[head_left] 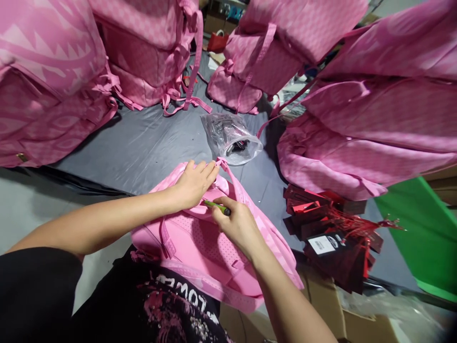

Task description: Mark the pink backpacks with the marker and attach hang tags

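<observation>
A pink backpack (214, 247) lies tilted at the table's near edge, against my body, with its padded, dotted back panel facing me. My left hand (196, 183) rests flat on its top part, fingers stretched out beside the strap loop. In my right hand (237, 221) is a slim green tool with a black end (216, 206), pinched between thumb and fingers. The tool's far tip touches or nearly touches the fabric by my left hand; its exact kind cannot be made out. Just beyond the backpack sits a clear plastic bag (232, 138) with small dark pieces inside.
Large pink backpacks stand on the left (53, 85), at the back (257, 52) and on the right (371, 119) of the dark-covered table (143, 138). A pile of dark red tags with strings (335, 233) lies at the right, near a green panel (424, 233). Cardboard boxes (321, 300) stand below.
</observation>
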The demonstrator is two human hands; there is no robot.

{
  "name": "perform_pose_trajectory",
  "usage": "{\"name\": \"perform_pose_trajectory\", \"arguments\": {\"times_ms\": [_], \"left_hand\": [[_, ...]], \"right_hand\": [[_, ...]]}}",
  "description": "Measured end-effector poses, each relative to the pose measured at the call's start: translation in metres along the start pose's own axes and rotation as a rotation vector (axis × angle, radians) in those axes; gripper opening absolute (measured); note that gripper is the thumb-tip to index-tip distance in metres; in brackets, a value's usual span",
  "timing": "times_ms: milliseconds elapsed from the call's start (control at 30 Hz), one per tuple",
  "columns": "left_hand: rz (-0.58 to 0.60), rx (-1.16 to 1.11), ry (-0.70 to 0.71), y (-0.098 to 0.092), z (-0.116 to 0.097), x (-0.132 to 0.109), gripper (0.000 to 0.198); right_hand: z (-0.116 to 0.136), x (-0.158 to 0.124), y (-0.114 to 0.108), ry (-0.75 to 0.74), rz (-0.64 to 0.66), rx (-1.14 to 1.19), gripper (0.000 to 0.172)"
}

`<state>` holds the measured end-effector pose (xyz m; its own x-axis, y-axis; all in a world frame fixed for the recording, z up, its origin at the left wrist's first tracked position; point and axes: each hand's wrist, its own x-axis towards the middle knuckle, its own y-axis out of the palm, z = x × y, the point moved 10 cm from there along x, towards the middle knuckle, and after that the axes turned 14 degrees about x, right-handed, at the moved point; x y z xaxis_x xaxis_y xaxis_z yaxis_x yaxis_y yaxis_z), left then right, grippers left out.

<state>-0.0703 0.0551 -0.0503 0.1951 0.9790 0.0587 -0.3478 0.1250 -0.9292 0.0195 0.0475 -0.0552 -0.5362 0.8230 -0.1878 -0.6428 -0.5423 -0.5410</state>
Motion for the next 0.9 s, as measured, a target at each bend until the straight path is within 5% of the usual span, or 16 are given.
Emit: {"name": "perform_pose_trajectory", "arguments": {"times_ms": [333, 900], "left_hand": [[0.030, -0.004, 0.011, 0.002, 0.001, 0.001, 0.078], [0.045, -0.011, 0.006, 0.007, 0.002, 0.002, 0.074]], "right_hand": [[-0.010, -0.017, 0.004, -0.020, -0.171, 0.076, 0.031], [-0.008, -0.011, 0.010, -0.027, -0.125, 0.044, 0.030]]}}
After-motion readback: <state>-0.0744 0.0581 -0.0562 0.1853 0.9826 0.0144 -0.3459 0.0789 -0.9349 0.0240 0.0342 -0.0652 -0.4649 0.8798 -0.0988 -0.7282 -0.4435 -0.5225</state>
